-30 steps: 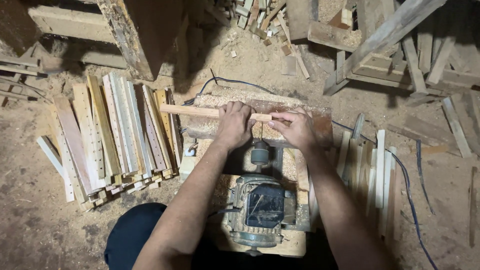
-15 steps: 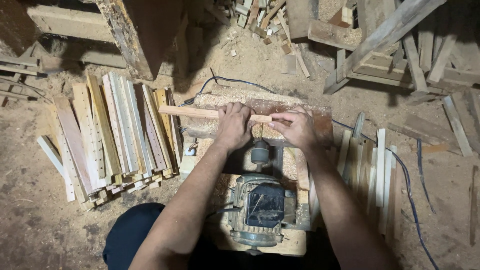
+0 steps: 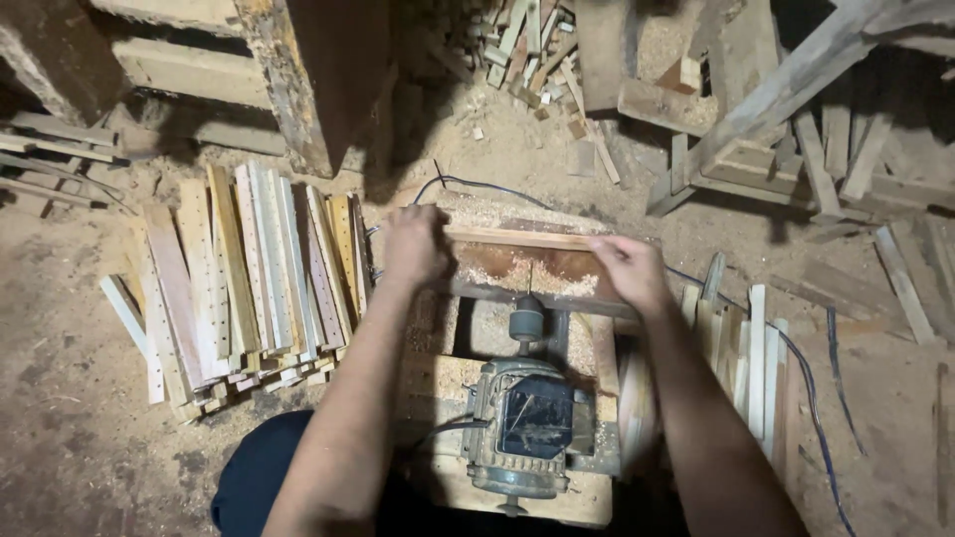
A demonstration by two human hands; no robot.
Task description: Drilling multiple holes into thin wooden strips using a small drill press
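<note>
Head view: the left hand [image 3: 416, 246] and the right hand [image 3: 629, 272] each close on one end of a thin wooden slat [image 3: 517, 238], held level across a sawdust-covered wooden stand [image 3: 497, 273]. A second ago the slat reached well out past the left hand; now its left end stops at that hand and the right hand sits farther along, so the piece has slid rightward over the spindle [image 3: 527, 320]. I judge that one pass along the slat is nearly through. Toward the body from both hands lies the grey electric motor [image 3: 522, 423]. Out beyond the left hand a pile of drilled slats [image 3: 249, 288] lies on the floor; beside the right forearm stand more slats [image 3: 756, 348]. The tool tip under the slat is hidden, and both palms and fingertips are out of sight.
</note>
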